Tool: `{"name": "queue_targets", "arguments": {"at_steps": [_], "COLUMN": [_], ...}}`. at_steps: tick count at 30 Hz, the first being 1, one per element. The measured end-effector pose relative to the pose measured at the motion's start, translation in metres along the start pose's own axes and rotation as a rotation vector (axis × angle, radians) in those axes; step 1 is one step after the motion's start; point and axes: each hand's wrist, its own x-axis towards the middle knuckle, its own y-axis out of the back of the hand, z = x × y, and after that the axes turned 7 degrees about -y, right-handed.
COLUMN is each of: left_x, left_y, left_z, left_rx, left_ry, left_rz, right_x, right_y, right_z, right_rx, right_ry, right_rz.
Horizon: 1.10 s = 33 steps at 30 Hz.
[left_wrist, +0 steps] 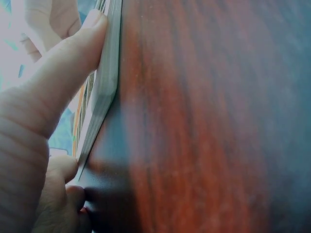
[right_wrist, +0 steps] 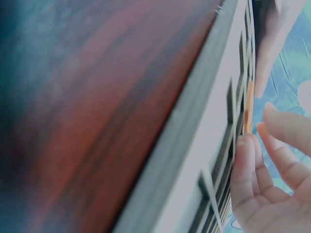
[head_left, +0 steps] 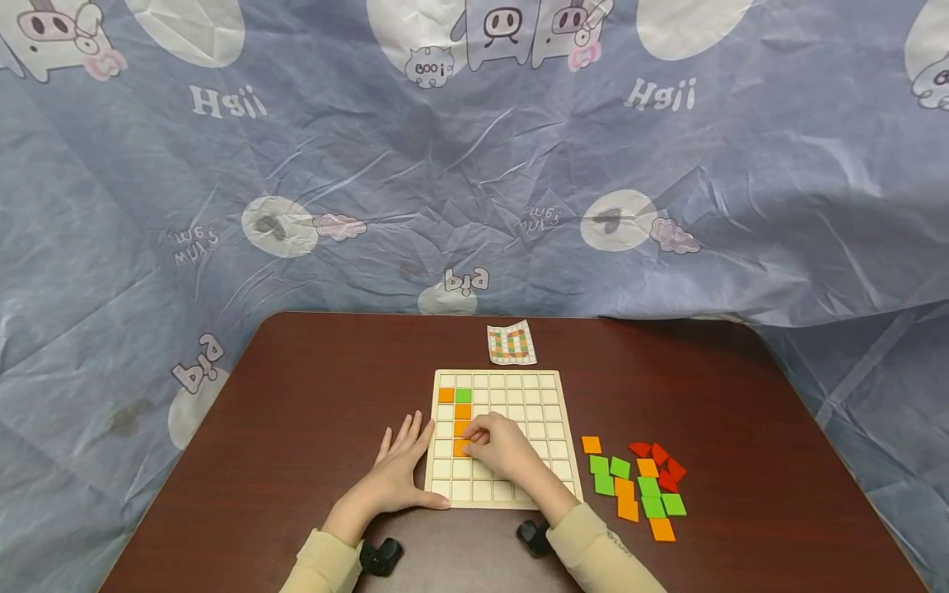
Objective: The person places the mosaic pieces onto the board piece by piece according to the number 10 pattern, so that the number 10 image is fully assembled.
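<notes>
Nearest me, off to the right of the grid board (head_left: pixel 511 505), lie the loose pieces: several green squares (head_left: pixel 653 506), several orange squares (head_left: pixel 663 529) and a cluster of red pieces (head_left: pixel 675 470) on the far right of the group. By my judgement that pile is most of what is left, since no red piece shows on the board.

My left hand (head_left: pixel 393 478) is spread along the board's left edge, thumb touching the near edge. The two nearest rows are bare. A little farther, my right hand (head_left: pixel 504 446) bends over the second column from the left — thumb and fingers apart, nothing visible between them — at the nearest orange tile (head_left: pixel 460 448); I can't tell whether I'm touching it. Beyond it that column runs orange, orange, then a green tile (head_left: pixel 463 395), with one more orange tile (head_left: pixel 446 395) just left of the green. Five tiles down, then — an early stage, I'd say. Past the far edge lies a printed card (head_left: pixel 511 343), its small coloured grid showing green, orange and red.
</notes>
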Motion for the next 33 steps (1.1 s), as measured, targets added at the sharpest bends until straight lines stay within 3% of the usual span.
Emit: {"name": "queue_targets", "arguments": {"at_steps": [6,17,27,33], "left_x": [0.000,0.000,0.000,0.000], "left_y": [-0.001,0.000,0.000,0.000], "left_z": [-0.001,-0.002,-0.001,-0.002], "left_rx": [-0.001,-0.008,-0.006,-0.006], "left_ry": [0.003,-0.006,-0.008,-0.007], "left_rz": [0.008,0.002,-0.001,0.001], "right_x": [-0.004,-0.008,-0.022,-0.034], "right_y": [0.013,0.053,0.094,0.111], "right_z": [0.007,0.035,0.067,0.085], "right_rx": [0.120,0.230,0.168,0.143], "right_ry": [-0.063,-0.184,-0.255,-0.268], "right_rz": [-0.023,0.103,0.151,0.136]}}
